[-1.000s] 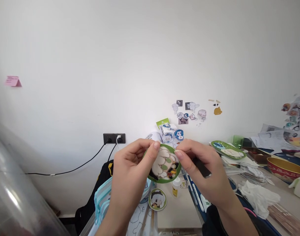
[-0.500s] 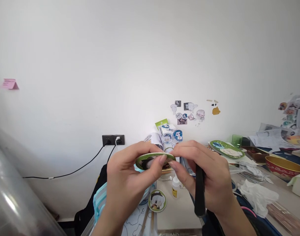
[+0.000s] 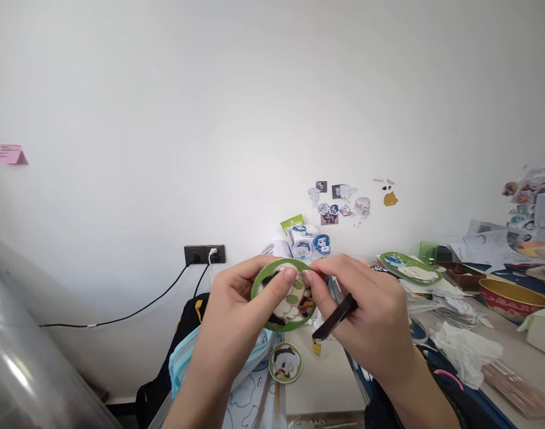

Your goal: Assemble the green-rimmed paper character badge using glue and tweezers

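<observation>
My left hand (image 3: 237,313) pinches a round green-rimmed badge (image 3: 285,294) with a cartoon figure on it, its face turned towards me. My right hand (image 3: 366,316) touches the badge's right edge with thumb and forefinger and grips a black pen-like tool (image 3: 334,318) in the other fingers. Both hands are raised above the desk's left end.
On the desk (image 3: 330,381) lie a second round badge (image 3: 285,361), a small glue bottle (image 3: 317,347), a green plate (image 3: 411,268), a gold-and-red bowl (image 3: 514,298), paper stacks and crumpled plastic (image 3: 464,351). Stickers (image 3: 339,202) are on the wall. A socket (image 3: 204,254) with cables sits lower left.
The badge was tipped edge-on half a second ago and now faces me again. The black tool swung from hanging downward to pointing down-left.
</observation>
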`<action>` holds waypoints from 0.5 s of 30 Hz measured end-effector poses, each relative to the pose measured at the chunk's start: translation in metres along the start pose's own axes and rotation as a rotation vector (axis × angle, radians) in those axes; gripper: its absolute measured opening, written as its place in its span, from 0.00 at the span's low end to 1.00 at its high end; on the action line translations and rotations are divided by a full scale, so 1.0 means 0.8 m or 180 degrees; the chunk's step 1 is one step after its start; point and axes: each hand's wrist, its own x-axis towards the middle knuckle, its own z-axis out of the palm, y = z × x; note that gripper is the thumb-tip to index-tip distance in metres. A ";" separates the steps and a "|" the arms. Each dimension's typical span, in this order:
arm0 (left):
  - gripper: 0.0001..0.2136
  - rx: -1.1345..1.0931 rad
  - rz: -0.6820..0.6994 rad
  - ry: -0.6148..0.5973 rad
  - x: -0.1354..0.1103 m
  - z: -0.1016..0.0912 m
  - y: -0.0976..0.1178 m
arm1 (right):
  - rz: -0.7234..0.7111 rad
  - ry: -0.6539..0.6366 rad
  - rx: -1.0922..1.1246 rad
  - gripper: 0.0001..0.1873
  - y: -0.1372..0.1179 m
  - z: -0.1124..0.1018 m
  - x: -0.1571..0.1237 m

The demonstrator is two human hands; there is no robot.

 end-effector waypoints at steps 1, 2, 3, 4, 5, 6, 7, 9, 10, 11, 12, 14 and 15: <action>0.08 0.0015 -0.0006 -0.0004 0.000 0.000 0.000 | -0.0048 0.0019 -0.0083 0.04 0.000 0.000 0.000; 0.09 0.0046 -0.0013 0.0009 0.000 0.000 -0.001 | -0.0101 0.0031 -0.0166 0.04 0.000 0.001 0.000; 0.10 0.0093 -0.0023 0.0038 0.001 0.000 -0.001 | -0.0161 0.0037 -0.0244 0.05 0.000 0.001 -0.001; 0.10 0.0150 -0.0033 0.0077 0.001 -0.001 -0.002 | -0.0222 0.0040 -0.0308 0.05 0.000 0.001 -0.001; 0.10 0.0201 -0.0043 0.0115 0.001 -0.001 -0.002 | -0.0277 0.0040 -0.0355 0.05 -0.001 0.002 -0.001; 0.10 0.0234 -0.0047 0.0142 0.001 -0.002 -0.002 | -0.0313 0.0036 -0.0380 0.05 -0.001 0.002 -0.002; 0.10 0.0240 -0.0045 0.0159 0.001 -0.002 -0.003 | -0.0332 0.0033 -0.0384 0.05 -0.001 0.002 -0.002; 0.10 0.0186 -0.0018 0.0139 0.001 -0.003 -0.003 | -0.0307 0.0034 -0.0349 0.04 -0.002 0.001 -0.002; 0.10 0.0155 0.0004 0.0111 0.001 -0.003 -0.004 | -0.0273 0.0030 -0.0316 0.04 -0.002 0.001 -0.002; 0.10 0.0139 0.0023 0.0076 0.000 -0.003 -0.004 | -0.0240 0.0026 -0.0286 0.04 -0.003 0.001 -0.002; 0.10 0.0137 0.0039 0.0046 0.000 -0.003 -0.004 | -0.0215 0.0022 -0.0263 0.04 -0.003 0.001 -0.002; 0.09 0.0140 0.0070 0.0040 0.000 -0.002 -0.005 | -0.0187 0.0009 -0.0239 0.04 -0.004 0.001 -0.001; 0.09 0.0140 0.0088 0.0054 0.000 -0.002 -0.005 | -0.0164 -0.0004 -0.0211 0.04 -0.005 0.001 0.000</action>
